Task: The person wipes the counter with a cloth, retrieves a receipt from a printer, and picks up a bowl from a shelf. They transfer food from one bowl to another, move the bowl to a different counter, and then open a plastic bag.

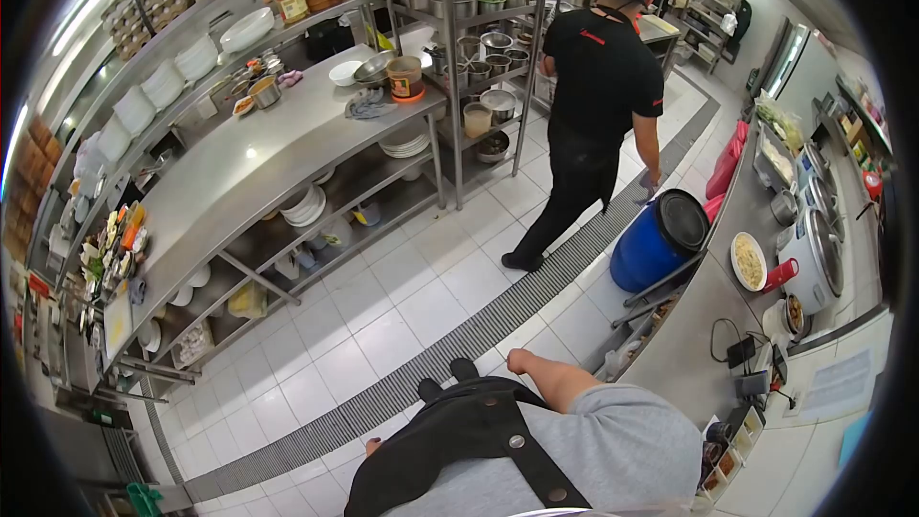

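Observation:
My right hand (520,361) hangs low in front of my body, over the tiled floor (402,273), its fingers curled in with nothing visible in them. Only a small part of my left hand (372,444) shows beside my black apron (431,455); its fingers are mostly hidden. Neither hand touches a worktop. Nearest my right hand is the steel counter (661,364) on the right. On that counter stand a white bowl of pale food (748,261) and a white rice cooker (814,258).
A co-worker in black (598,86) walks ahead, facing away. A blue barrel with a black lid (656,247) stands beside the right counter. A floor drain grate (383,407) runs along the aisle. At left is a long steel table (249,148) with plates underneath; beyond it stands a pot rack (455,134).

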Demonstrator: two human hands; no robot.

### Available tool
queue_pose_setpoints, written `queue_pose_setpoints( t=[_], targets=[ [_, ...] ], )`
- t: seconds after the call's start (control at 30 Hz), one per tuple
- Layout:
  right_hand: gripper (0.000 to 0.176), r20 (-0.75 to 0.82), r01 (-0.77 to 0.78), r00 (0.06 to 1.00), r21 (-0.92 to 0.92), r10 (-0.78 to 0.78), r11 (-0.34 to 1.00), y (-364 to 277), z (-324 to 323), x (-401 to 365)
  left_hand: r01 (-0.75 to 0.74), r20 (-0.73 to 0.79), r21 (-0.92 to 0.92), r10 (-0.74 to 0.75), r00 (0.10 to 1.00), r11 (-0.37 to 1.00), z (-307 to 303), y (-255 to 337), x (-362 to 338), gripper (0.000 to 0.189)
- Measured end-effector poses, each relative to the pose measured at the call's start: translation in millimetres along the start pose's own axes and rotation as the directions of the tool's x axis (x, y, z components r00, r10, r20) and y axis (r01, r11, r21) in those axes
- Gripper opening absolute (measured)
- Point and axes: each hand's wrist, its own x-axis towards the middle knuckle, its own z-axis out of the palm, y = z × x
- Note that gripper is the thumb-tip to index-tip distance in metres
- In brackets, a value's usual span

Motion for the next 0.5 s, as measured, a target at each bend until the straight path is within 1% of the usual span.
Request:
queue_pose_setpoints(
  t=[0.1, 0.2, 0.3, 0.5],
  targets=[
    [0.023, 0.050, -0.007, 0.999, -0.047, 0.009, 0.999, 5, 8, 4, 0.009, -0.002, -0.009, -0.009, 1.000, 1.000, -2, -1, -3, 0.056],
    [0.024, 0.055, -0.005, 0.998, -0.041, 0.008, 0.999, 10, 11, 6, 0.025, 0.003, -0.021, -0.025, 1.000, 0.999, -4, -1, -6, 0.055],
    [0.024, 0.079, 0.035, 0.996, -0.092, -0.028, 0.995, 14, 13, 14, 0.039, -0.001, -0.029, -0.039, 0.999, 0.999, -6, 0, -9, 0.054],
    [0.025, 0.021, 0.011, 1.000, -0.027, -0.010, 1.000, 19, 21, 26, 0.057, 0.000, -0.047, -0.057, 0.998, 0.997, -8, 5, -15, 0.053]
  ],
)
